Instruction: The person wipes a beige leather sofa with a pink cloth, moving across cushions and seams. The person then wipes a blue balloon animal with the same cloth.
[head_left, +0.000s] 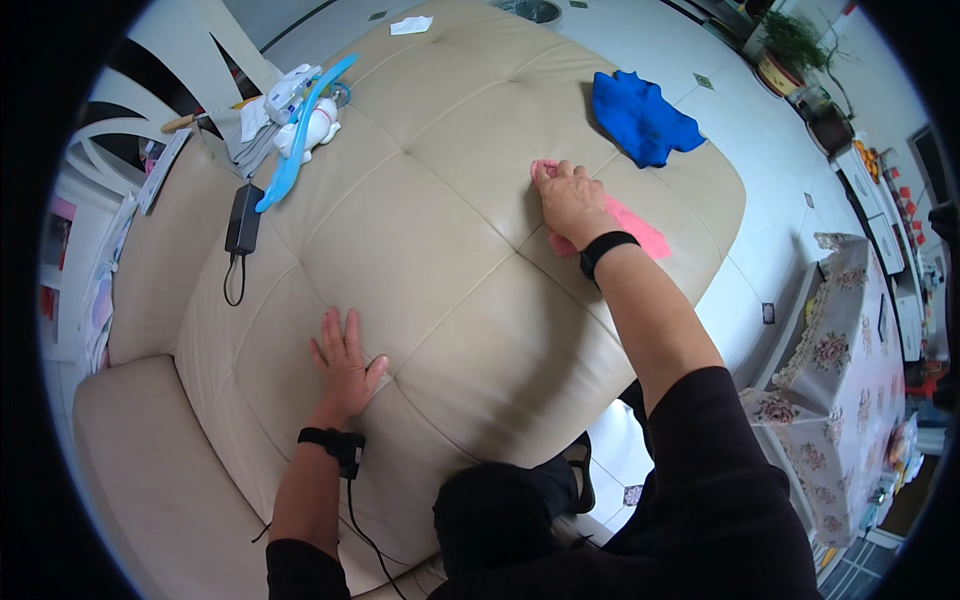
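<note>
My right hand (570, 199) presses a pink cloth (637, 229) onto the beige tufted leather seat of a sofa (450, 247), its fingers curled over the cloth's bunched edge. Part of the cloth lies flat beyond the wrist, which wears a black band. Lower left, my left hand (349, 367) rests on the same seat with its fingers apart and nothing in it. A small black device with a cable is strapped to that wrist. A crumpled blue cloth (641, 120) lies near the seat's right edge, beyond my right hand.
A black power adapter (244, 220), a long light-blue balloon (300, 142) and a white plush toy (319, 126) lie at the left by the backrest. A white paper piece (411, 26) sits at the far end. A table with a floral cloth (832, 360) stands right; a waste bin (532, 10) is beyond.
</note>
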